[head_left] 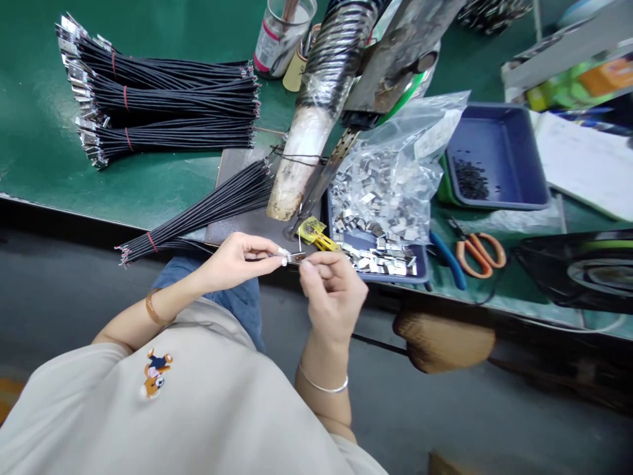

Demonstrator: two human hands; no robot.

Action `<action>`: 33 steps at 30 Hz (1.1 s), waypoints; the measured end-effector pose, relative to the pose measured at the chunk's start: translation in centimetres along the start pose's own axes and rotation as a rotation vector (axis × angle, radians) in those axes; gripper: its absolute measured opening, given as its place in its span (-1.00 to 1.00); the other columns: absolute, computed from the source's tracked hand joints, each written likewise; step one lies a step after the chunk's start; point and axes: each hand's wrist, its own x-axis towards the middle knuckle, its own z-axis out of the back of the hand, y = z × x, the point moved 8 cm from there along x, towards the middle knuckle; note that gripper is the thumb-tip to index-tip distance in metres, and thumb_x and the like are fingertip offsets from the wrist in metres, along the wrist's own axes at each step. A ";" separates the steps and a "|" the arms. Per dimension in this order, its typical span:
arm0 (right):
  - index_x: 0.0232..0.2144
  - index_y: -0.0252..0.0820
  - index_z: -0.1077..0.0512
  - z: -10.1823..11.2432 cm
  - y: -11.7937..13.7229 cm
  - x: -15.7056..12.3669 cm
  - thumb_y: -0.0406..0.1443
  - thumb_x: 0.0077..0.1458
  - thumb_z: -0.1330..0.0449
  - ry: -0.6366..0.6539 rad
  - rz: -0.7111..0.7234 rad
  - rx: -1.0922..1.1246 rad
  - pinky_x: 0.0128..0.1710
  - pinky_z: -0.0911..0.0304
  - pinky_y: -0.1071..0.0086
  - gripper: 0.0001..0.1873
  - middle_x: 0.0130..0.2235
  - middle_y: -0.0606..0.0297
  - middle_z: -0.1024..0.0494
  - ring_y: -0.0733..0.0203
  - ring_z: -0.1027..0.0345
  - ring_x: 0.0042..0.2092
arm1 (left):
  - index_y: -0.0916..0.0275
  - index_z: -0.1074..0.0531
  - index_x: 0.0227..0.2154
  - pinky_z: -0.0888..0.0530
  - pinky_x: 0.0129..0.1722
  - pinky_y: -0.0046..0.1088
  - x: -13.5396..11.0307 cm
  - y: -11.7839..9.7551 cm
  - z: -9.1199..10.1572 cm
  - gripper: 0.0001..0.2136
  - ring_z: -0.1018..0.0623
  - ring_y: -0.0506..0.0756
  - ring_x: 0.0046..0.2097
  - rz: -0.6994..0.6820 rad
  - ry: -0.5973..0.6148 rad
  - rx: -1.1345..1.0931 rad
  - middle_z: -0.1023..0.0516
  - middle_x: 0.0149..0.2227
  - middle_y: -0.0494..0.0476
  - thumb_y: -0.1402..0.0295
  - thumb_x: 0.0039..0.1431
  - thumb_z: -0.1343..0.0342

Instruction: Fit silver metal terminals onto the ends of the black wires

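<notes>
Pale shirt (208, 396) lies nearest; left hand (236, 262) pinches a small metal piece (296, 258) at the green desk's (30, 138) front edge, beside a tray (421, 262); right hand (339, 293), fingers nearly together, meets it, grip unclear; grey floor (395, 422) beneath.

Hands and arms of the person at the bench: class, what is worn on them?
The left hand is ungloved, with a narrow brown band farther up the arm. The right hand, also ungloved, has a thin silvery bangle below it. Pale beige, short sleeves leave both forearms uncovered.
</notes>
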 end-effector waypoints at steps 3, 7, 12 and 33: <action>-0.33 -0.16 -0.40 2.4 0.8 -0.3 -0.21 0.18 -0.24 -0.272 0.127 0.128 -0.70 -0.01 0.57 -0.85 -0.65 0.58 -0.31 0.47 -0.10 -0.72 | 0.37 -0.53 -0.48 -0.16 -0.54 -0.56 0.3 -0.2 0.2 -0.75 -0.19 -0.12 -0.55 0.024 -0.059 -0.031 -0.30 -0.63 -0.08 0.22 -0.03 -0.29; -0.18 -0.13 -0.38 2.8 1.6 -0.9 -0.33 0.24 -0.18 -0.383 0.238 0.019 -0.66 -0.21 0.55 -0.91 -0.47 0.46 -0.59 0.41 -0.35 -0.66 | 0.35 -0.48 -0.53 -0.07 -0.55 -0.54 0.7 -0.8 0.3 -0.76 -0.11 -0.13 -0.57 0.041 -0.102 -0.031 -0.16 -0.67 -0.14 0.23 -0.04 -0.27; -0.27 -0.12 -0.45 0.2 2.3 -0.7 -0.43 0.15 -0.27 -0.201 0.388 -0.295 -0.18 -0.56 0.33 -0.87 -0.18 0.24 -0.69 0.16 -0.64 -0.18 | 0.35 -0.46 -0.53 -0.04 -0.54 -0.53 1.0 -1.1 0.3 -0.77 -0.09 -0.12 -0.56 0.030 -0.119 -0.011 -0.15 -0.65 -0.13 0.24 -0.03 -0.23; -0.37 -0.11 -0.39 -0.8 3.5 0.2 -0.44 0.12 -0.25 -0.087 0.391 -0.352 -0.20 -0.57 0.37 -0.86 -0.08 0.19 -0.68 0.17 -0.64 -0.18 | 0.35 -0.44 -0.56 -0.01 -0.53 -0.55 1.6 -1.2 0.6 -0.84 -0.09 -0.14 -0.57 0.092 -0.155 -0.023 -0.17 -0.66 -0.14 0.33 -0.08 -0.21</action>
